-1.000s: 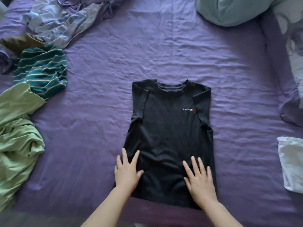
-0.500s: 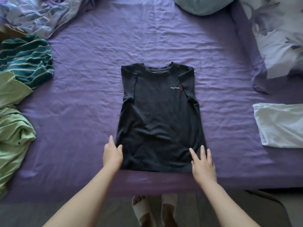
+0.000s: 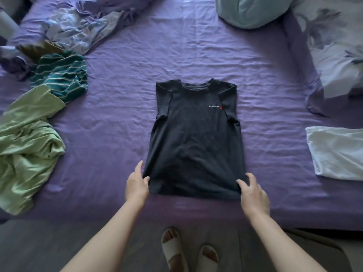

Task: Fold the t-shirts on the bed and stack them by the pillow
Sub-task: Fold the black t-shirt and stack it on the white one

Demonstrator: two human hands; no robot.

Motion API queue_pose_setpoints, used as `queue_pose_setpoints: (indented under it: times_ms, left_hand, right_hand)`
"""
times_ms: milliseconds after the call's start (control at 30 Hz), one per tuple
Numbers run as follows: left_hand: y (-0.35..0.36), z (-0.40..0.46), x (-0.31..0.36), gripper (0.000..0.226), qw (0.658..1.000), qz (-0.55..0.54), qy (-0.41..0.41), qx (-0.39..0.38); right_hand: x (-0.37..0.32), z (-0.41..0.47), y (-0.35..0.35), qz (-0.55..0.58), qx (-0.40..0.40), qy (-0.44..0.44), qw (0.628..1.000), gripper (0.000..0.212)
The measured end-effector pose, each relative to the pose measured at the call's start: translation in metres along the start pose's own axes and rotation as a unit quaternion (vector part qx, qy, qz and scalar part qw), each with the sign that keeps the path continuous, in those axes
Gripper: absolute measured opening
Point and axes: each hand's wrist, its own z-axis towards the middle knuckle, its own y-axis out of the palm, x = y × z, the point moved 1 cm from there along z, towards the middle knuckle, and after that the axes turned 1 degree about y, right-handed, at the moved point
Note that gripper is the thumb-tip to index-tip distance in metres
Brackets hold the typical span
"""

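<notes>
A black shirt (image 3: 194, 142) is laid flat, face up, near the middle of the bed (image 3: 121, 118), with its sleeves folded inward and its hem close to the bed's near edge. The hem's left corner is pinched by the left hand (image 3: 137, 185), thumb on top of the cloth; the right corner is pinched by the right hand (image 3: 253, 193) in the same way, so each grip is closed on the shirt. A folded white shirt (image 3: 337, 152) is seen at the bed's right edge, just below the floral pillow (image 3: 334, 48). A teal pillow (image 3: 251, 10) is placed at the far edge. Along the left edge, a crumpled green shirt (image 3: 25, 146) is touched by a striped shirt (image 3: 60, 75), with a rumpled blue cloth (image 3: 78, 28) toward the far left corner.
</notes>
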Motion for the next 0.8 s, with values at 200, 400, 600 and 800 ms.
queue_pose_setpoints:
  times_ms: [200,400,600,800]
  left_hand:
    - [-0.009,-0.025,-0.002,0.049,1.0,-0.004,0.003,0.012]
    - [-0.024,-0.016,0.019,0.008,1.0,-0.012,0.021,0.019]
    - [-0.047,0.026,0.064,0.011,0.995,-0.072,0.075,-0.01]
    - [-0.066,0.089,0.105,0.013,0.981,-0.16,0.07,-0.087]
  right_hand:
    - [0.022,-0.006,-0.01,0.048,0.003,-0.022,0.999,0.015]
    - [0.026,0.009,-0.035,0.085,-0.007,-0.001,0.996,0.011]
    - [0.004,0.055,-0.071,0.248,0.024,-0.037,0.968,0.009]
    - [-0.029,0.109,-0.101,0.223,-0.021,-0.076,0.971,0.038]
